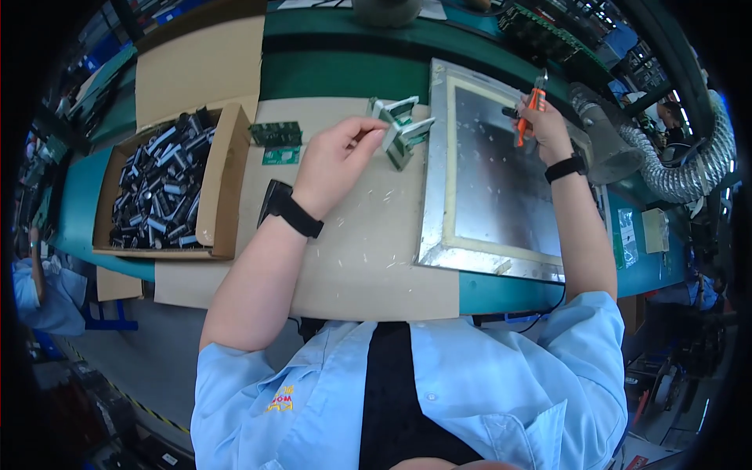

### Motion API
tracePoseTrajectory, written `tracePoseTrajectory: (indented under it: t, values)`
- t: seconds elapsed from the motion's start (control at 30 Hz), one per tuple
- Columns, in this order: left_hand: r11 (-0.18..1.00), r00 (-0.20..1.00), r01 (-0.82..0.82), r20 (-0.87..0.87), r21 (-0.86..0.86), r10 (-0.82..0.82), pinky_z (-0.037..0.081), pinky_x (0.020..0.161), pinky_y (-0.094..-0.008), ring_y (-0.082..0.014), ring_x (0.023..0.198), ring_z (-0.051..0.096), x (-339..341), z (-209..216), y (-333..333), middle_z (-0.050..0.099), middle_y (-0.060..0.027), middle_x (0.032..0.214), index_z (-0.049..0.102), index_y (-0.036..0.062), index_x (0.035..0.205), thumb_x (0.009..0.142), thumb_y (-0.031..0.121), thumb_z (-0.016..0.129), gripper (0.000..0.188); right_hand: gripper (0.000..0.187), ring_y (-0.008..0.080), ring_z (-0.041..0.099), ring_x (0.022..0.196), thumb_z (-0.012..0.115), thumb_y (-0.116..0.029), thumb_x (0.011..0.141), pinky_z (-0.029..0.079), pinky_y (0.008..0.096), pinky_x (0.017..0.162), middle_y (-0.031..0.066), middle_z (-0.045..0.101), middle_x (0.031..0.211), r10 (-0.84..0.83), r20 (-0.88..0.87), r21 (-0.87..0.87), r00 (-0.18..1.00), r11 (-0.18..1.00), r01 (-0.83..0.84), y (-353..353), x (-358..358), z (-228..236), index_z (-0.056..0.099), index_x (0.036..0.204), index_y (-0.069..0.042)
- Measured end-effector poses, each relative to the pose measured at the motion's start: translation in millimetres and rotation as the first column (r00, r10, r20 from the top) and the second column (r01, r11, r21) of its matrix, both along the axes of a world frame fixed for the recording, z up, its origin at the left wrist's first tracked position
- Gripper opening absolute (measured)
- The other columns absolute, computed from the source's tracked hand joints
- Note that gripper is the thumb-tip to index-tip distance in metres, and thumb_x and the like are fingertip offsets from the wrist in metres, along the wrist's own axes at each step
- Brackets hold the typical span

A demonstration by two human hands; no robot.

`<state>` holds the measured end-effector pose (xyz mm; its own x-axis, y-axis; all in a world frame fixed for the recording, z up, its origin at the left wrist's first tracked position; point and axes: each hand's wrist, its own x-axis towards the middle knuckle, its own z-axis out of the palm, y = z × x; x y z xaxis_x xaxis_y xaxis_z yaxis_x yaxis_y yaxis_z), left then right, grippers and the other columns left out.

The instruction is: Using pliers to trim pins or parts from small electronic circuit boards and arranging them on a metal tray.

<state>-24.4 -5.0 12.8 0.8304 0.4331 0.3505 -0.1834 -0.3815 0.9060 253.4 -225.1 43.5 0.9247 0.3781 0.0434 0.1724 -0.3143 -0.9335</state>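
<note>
The standing circuit boards (400, 153), left of the framed metal plate (501, 180), may tip if the left hand (338, 154), whose grip I cannot tell, nudges them while the right hand (547, 130) holds orange-handled cutters (536, 101).

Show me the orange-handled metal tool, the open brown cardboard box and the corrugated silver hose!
Orange-handled metal tool (536, 99): head view, orange handle.
Open brown cardboard box (224, 176): head view, right wall.
Corrugated silver hose (689, 185): head view, ribbed lower bend.

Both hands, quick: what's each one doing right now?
Left hand: fingers curled, thumb and index at the upright green boards; whether they grip anything can't be told.
Right hand: closed, holding the orange-handled cutters.
</note>
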Motion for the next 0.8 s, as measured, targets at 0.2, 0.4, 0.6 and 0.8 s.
tracePoseTrajectory:
  t: [0.2, 0.4, 0.6, 0.8]
  values:
    - [0.848, 0.918, -0.135, 0.386, 0.513, -0.088, 0.047, 0.071, -0.0314, -0.0261, 0.082, 0.058, 4.1, -0.4, -17.1, 0.061, -0.0087, 0.088, 0.061, 0.0063, 0.097, 0.075, 0.016, 0.068, 0.025, 0.027, 0.0172, 0.064, 0.072, 0.061, -0.009, 0.084, 0.054, 0.0273, 0.063, 0.0075, 0.060, 0.087, 0.378, -0.313, 0.215, 0.871, 0.922, -0.323, 36.3, -133.1, 34.6, 0.050, 0.108, -0.003]
    - [0.878, 0.953, -0.040, 0.281, 0.477, -0.109, 0.047, 0.072, -0.0335, -0.0262, 0.084, 0.057, -1.4, 2.3, -26.3, 0.060, -0.0085, 0.090, 0.060, 0.0055, 0.094, 0.073, 0.019, 0.070, 0.027, 0.028, 0.0169, 0.064, 0.074, 0.061, -0.010, 0.084, 0.054, 0.0266, 0.064, 0.0080, 0.060, 0.089, 0.492, -0.405, 0.282, 0.770, 0.869, -0.406, 49.8, -175.4, 39.0, 0.050, 0.108, -0.002]
    - [0.951, 0.979, 0.079, 0.156, 0.297, -0.130, 0.047, 0.070, -0.0301, -0.0218, 0.079, 0.059, -0.8, -1.8, -20.6, 0.060, -0.0087, 0.089, 0.060, 0.0035, 0.096, 0.075, 0.016, 0.070, 0.027, 0.028, 0.0173, 0.064, 0.077, 0.059, -0.010, 0.085, 0.053, 0.0275, 0.067, 0.0075, 0.059, 0.090, 0.515, -0.373, 0.325, 0.771, 0.851, -0.412, 53.3, -173.1, 28.9, 0.050, 0.109, -0.001]
    - [0.994, 0.999, -0.028, -0.026, -0.101, 0.026, 0.048, 0.067, -0.0274, -0.0171, 0.073, 0.059, 15.6, -15.2, -12.3, 0.063, -0.0096, 0.086, 0.060, 0.0000, 0.100, 0.077, 0.012, 0.068, 0.027, 0.031, 0.0176, 0.062, 0.078, 0.058, -0.014, 0.085, 0.051, 0.0286, 0.071, 0.0075, 0.059, 0.091, 0.401, -0.310, 0.270, 0.862, 0.907, -0.324, 52.3, -157.5, 19.4, 0.050, 0.111, 0.000]
